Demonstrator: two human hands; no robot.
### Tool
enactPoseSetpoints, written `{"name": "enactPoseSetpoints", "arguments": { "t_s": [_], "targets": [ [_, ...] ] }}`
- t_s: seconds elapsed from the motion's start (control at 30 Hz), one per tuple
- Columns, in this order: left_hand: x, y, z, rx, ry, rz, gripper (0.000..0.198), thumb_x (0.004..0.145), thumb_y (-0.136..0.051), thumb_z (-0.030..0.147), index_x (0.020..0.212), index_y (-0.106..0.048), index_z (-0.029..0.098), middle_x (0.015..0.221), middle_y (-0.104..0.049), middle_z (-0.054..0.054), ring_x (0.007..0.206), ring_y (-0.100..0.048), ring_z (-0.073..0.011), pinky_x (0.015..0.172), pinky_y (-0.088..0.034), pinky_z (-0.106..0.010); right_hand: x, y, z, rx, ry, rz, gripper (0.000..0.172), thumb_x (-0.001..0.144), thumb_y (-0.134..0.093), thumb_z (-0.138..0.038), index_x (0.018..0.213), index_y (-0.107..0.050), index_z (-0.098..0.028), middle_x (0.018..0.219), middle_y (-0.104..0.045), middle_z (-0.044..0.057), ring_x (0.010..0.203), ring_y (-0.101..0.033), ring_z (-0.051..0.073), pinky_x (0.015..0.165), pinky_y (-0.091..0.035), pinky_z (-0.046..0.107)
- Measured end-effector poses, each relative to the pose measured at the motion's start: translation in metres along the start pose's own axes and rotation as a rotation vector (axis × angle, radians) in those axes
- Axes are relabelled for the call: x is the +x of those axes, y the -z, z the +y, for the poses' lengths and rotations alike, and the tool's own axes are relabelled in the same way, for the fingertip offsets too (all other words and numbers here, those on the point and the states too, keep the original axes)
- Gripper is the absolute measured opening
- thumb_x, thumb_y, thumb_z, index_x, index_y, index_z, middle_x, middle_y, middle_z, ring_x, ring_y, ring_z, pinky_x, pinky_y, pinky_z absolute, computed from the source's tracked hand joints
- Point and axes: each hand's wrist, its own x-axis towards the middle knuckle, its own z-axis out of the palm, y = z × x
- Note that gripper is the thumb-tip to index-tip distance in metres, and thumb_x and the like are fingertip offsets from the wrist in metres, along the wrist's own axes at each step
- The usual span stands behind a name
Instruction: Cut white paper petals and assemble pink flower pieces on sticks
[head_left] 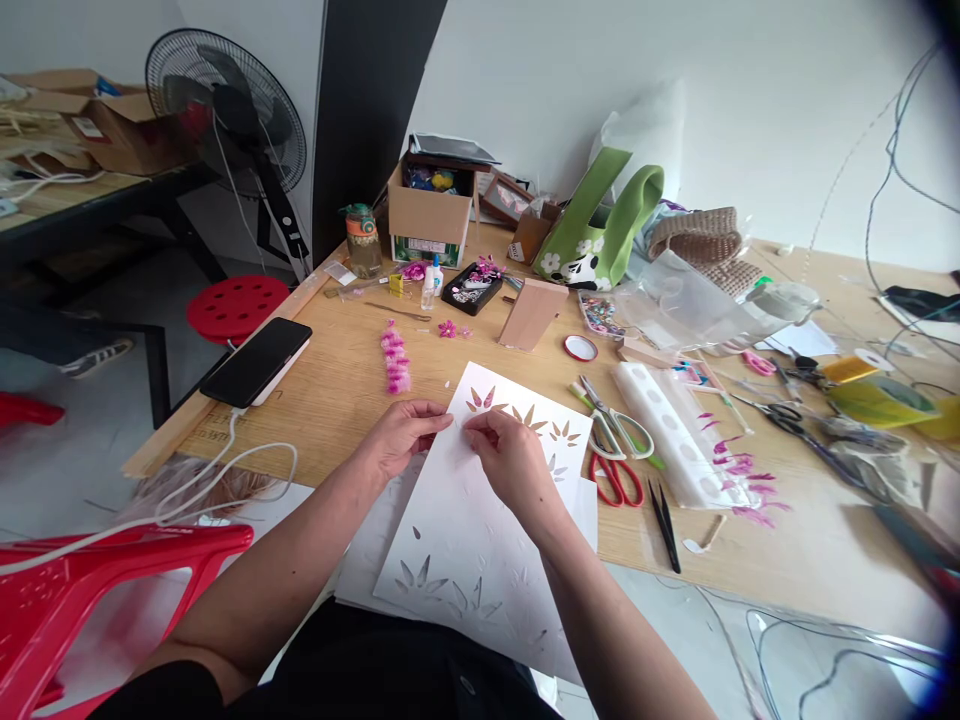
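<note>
A white sheet with several leaf-shaped cut-outs in clusters lies at a slant over other white paper, its lower end toward my body. My left hand has thumb and forefinger closed on the sheet's upper left edge. Over the upper part of the sheet, my right hand is closed in a pinch beside the cut-outs; its fingertips hide whatever they hold. A small white petal-shaped scrap rests on the wood just beyond my left fingers. Pink shows through one of the upper cut-outs.
Right of the sheet lie white-handled scissors, red-handled scissors, black tweezers and a bubble-wrap roll. A pink fuzzy strip, wooden block and black tray stand beyond. A phone with cable sits left.
</note>
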Motion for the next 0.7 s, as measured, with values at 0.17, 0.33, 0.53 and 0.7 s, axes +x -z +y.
{"name": "enactPoseSetpoints", "arguments": {
  "t_s": [0.17, 0.33, 0.53, 0.7],
  "targets": [
    [-0.0004, -0.0006, -0.0006, 0.012, -0.015, 0.017, 0.035, 0.046, -0.091, 0.031, 0.069, -0.071, 0.014, 0.064, -0.067, 0.001, 0.057, -0.058, -0.0097, 0.058, -0.045, -0.024, 0.0000, -0.0012, 0.0004, -0.011, -0.014, -0.003, 0.017, 0.080, -0.052, -0.012, 0.082, -0.068, -0.019, 0.081, -0.069, 0.004, 0.073, -0.063, 0.017, 0.068, -0.044, 0.027],
    [-0.0033, -0.0034, 0.0019, 0.016, -0.020, -0.008, 0.031, 0.052, -0.089, 0.032, 0.068, -0.070, 0.013, 0.063, -0.067, -0.001, 0.056, -0.058, -0.0110, 0.059, -0.046, -0.026, 0.0005, -0.0013, -0.0004, -0.003, -0.015, 0.000, 0.018, 0.080, -0.052, -0.013, 0.082, -0.068, -0.019, 0.082, -0.069, 0.004, 0.074, -0.064, 0.018, 0.068, -0.044, 0.028],
    [-0.0041, -0.0050, 0.0029, 0.017, -0.017, -0.021, 0.032, 0.052, -0.089, 0.033, 0.067, -0.072, 0.012, 0.062, -0.068, -0.002, 0.055, -0.059, -0.0123, 0.059, -0.046, -0.027, -0.0011, -0.0005, -0.0018, -0.011, -0.016, 0.008, 0.018, 0.082, -0.051, -0.015, 0.083, -0.068, -0.019, 0.082, -0.069, 0.004, 0.074, -0.063, 0.018, 0.069, -0.044, 0.028],
    [-0.0049, -0.0071, 0.0049, 0.011, -0.034, -0.033, 0.031, 0.053, -0.089, 0.034, 0.068, -0.073, 0.012, 0.059, -0.067, -0.001, 0.053, -0.057, -0.0108, 0.055, -0.044, -0.025, -0.0008, 0.0002, -0.0066, -0.045, 0.019, 0.032, 0.019, 0.084, -0.050, -0.014, 0.085, -0.068, -0.018, 0.084, -0.067, 0.005, 0.073, -0.061, 0.018, 0.069, -0.044, 0.028]
  ]
}}
